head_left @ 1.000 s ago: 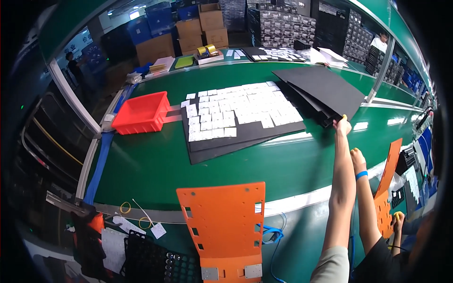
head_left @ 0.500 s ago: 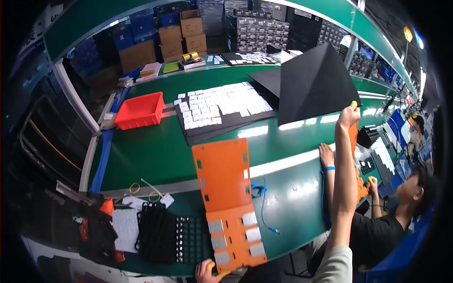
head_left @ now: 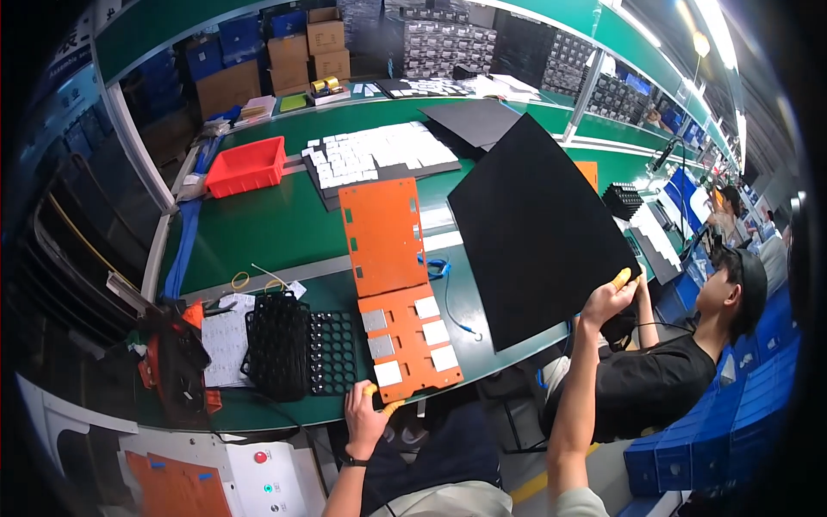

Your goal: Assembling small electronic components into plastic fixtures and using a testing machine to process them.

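Right of the orange slotted panel (head_left: pixel 384 237), I should steer the black rectangular sheet (head_left: pixel 538 237) clear, right hand (head_left: pixel 610 302) pinching its corner, grip of left hand (head_left: pixel 365 417) unclear.

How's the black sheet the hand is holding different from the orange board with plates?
The sheet is black and plain; the board is orange, with slots and pale plates. The sheet is wide; the board is long and narrow. The right hand holds the sheet near a corner, but the left hand is at the board's near end. Both look thin.
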Tool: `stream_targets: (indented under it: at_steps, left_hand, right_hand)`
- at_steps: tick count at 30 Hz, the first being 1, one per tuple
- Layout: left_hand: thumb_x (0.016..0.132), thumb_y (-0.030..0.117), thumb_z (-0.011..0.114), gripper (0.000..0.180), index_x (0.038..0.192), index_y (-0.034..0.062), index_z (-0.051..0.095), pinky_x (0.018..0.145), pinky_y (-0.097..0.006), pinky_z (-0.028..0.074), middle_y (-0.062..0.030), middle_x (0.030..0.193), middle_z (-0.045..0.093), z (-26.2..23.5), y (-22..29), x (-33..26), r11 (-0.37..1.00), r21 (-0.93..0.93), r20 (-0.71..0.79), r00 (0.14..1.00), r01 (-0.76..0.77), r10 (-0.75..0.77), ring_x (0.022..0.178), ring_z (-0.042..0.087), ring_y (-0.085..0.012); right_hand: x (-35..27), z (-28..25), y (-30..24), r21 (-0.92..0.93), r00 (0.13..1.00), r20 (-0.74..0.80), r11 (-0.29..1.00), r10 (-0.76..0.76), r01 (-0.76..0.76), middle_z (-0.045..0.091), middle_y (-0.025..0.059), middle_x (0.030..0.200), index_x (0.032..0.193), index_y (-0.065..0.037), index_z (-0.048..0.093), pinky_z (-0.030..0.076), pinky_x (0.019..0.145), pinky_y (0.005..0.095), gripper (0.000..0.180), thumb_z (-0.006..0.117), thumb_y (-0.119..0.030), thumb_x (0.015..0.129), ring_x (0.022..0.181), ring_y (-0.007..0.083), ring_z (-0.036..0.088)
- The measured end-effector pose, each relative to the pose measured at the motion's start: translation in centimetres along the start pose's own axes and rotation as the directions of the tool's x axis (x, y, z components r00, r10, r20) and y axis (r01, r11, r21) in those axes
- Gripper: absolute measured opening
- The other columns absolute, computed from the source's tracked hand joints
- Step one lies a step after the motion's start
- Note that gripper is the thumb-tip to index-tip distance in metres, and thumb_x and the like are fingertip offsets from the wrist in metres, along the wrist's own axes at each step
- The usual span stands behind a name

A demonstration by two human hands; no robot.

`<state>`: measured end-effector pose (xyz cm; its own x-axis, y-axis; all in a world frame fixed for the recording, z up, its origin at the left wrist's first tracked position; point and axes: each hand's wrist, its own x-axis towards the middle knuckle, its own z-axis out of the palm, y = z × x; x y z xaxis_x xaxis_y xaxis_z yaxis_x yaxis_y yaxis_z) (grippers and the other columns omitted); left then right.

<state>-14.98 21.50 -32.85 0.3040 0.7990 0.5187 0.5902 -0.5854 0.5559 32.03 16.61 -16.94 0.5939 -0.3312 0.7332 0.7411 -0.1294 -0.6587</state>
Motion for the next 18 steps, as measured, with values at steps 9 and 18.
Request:
stream_targets:
  at_steps: [9, 18]
  left_hand:
    - [0.066, 0.033, 0.092, 0.061, 0.106, -0.0017, 0.063, 0.088, -0.045, 0.048, -0.0124, 0.113, 0.060, -0.2, -0.6, -0.9, 0.999, 0.004, 0.018, 0.999, 0.036, -0.036, 0.102, 0.059, -0.0365]
    - [0.064, 0.033, 0.093, 0.061, 0.103, -0.0023, 0.062, 0.087, -0.046, 0.049, -0.0139, 0.112, 0.059, -0.4, 0.2, -0.6, 0.999, 0.006, 0.017, 0.999, 0.040, -0.040, 0.101, 0.059, -0.0381]
  right_hand:
    - [-5.2, -3.7, 11.0, 0.247, 0.879, 0.211, 0.847, 0.427, -0.471, 0.068, 0.0125, 0.102, 0.115, 0.007, 0.058, 0.053, 0.077, 0.0313, 0.031, 0.045, -0.021, 0.111, 0.085, 0.0209, 0.062]
    - [-10.8, -8.1, 28.3, -0.147, 0.815, 0.174, 0.833, 0.553, -0.534, 0.063, 0.0223, 0.097, 0.109, 0.010, 0.056, 0.050, 0.088, 0.0407, 0.030, 0.059, -0.020, 0.104, 0.091, 0.0322, 0.060]
